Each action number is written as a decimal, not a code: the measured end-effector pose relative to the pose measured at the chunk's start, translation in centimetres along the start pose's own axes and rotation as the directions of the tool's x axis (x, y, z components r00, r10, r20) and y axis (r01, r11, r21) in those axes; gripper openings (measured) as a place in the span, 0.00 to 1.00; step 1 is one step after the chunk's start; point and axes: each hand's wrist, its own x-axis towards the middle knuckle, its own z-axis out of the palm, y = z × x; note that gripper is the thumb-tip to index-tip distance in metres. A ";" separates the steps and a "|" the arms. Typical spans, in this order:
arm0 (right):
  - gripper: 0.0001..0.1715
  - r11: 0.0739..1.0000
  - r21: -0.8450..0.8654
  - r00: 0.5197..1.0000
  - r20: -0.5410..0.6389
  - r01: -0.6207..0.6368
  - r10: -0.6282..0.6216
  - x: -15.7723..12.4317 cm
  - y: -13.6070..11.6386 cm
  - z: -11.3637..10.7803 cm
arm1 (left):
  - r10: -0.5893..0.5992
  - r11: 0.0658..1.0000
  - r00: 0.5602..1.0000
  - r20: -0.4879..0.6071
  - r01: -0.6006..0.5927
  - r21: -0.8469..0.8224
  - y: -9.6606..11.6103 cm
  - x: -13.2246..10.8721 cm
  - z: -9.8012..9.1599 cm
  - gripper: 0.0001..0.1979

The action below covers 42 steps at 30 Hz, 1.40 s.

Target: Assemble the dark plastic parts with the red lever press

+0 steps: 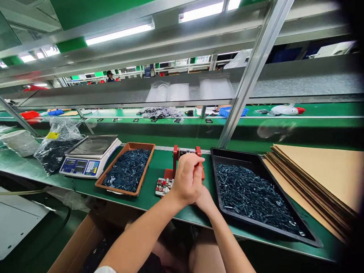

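My left hand [186, 176] is closed, its back toward me, over the front of a red hand-press-like fixture [175, 153] on the green bench. My right hand [201, 193] is pressed close against it, partly covered by the left, with its fingers curled. What the two hands grip is hidden behind them. At the fixture's lower left, a small red and silver metal block [164, 185] shows. A brown tray [146, 170] of small dark parts lies to the left, and a black tray [214, 178] of similar parts to the right.
A digital scale [85, 157] and a clear plastic bag of dark parts [57, 151] stand at the left. Cardboard sheets [321, 174] are stacked at the right. A slanted metal post [250, 81] and a shelf with plastic bags [217, 89] rise behind the bench.
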 end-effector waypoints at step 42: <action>0.14 0.894 -0.365 0.914 -0.204 0.262 -0.351 -7.4 -0.7 2.8 | -0.766 0.623 0.610 -0.204 0.782 0.002 -2.4 -21.4 -5.4 0.29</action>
